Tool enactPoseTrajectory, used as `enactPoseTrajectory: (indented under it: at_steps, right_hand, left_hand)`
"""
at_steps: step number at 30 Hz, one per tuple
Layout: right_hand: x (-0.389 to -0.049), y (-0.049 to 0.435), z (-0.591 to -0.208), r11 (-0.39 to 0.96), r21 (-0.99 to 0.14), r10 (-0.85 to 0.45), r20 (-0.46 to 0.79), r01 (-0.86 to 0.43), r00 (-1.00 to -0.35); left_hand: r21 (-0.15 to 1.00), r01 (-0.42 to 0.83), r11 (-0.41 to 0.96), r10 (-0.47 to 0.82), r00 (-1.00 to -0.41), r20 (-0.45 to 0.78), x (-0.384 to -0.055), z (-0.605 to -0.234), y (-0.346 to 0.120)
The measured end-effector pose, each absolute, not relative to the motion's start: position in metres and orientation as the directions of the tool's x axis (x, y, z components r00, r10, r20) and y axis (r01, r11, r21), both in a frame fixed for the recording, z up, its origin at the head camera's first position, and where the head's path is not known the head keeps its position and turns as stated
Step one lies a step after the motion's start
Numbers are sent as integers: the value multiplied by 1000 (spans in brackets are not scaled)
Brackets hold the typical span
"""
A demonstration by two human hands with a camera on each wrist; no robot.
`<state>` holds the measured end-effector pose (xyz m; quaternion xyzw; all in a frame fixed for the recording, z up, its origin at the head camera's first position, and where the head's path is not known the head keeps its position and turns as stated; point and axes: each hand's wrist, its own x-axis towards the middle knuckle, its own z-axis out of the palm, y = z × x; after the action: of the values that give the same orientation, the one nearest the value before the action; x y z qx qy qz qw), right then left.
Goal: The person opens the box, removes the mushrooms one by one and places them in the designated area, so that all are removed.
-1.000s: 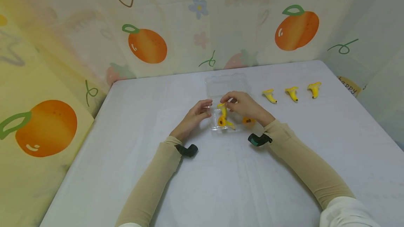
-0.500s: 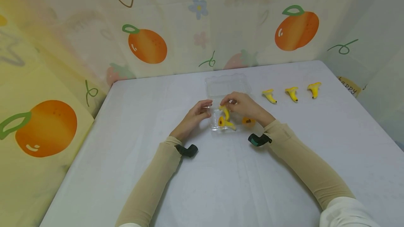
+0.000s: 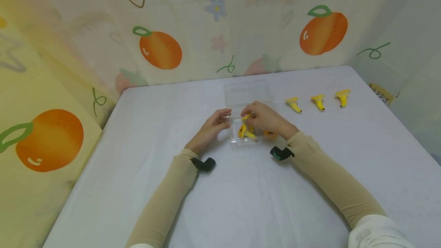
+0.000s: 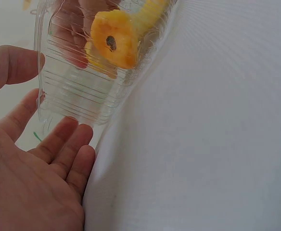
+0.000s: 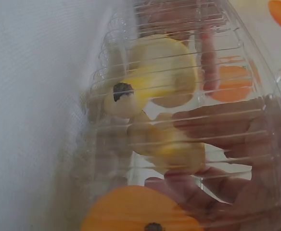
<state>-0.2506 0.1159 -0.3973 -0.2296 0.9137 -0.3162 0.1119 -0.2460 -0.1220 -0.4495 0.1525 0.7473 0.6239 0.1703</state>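
- A printed cloth (image 3: 193, 22) is hanging behind the scene, showing oranges, hearts and flowers; below it a smooth white worktop (image 3: 220, 198) is spreading out.
- A thin, clear plastic box (image 3: 235, 140), ribbed along its walls, is sitting towards the far edge of the worktop, its see-through lid (image 3: 248, 93) lying folded back towards that edge.
- The left hand (image 3: 211, 128) is grasping nothing firmly: its fingers are extending loosely, thumb and index tips touching the box rim on the left.
- The right hand (image 3: 267, 118) is reaching into the box and pinching a yellow trumpet piece (image 3: 246, 116); its flared cap is facing up at the fingers, its long axis running steeply down towards the box floor, the lower end partly hidden.
- Beside it in the box, an orange-mouthed piece (image 3: 249, 135) is lying on its side, its dark-centred mouth turning left and its stalk pointing right, slightly towards the near edge.
- An orange disc-like cap (image 3: 270, 135) is showing under the right wrist.
- Near the far right corner, three yellow trumpets (image 3: 318, 103) are lying in a row, wavy caps facing the far edge, dark-tipped stalks pointing towards the near edge, the left two slanting right.
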Motion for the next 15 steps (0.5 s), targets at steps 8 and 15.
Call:
enactPoseTrajectory:
  at_steps: [8, 15]
  right_hand:
    - [-252, 116, -401, 729, -576, -515, -105, -370, -851]
    - [-251, 117, -400, 725, -584, -522, -122, -364, -844]
  left_hand:
    - [984, 17, 179, 436, -898, -64, -246, -449, -122]
    - [983, 29, 180, 435, -899, -53, -245, -449, -121]
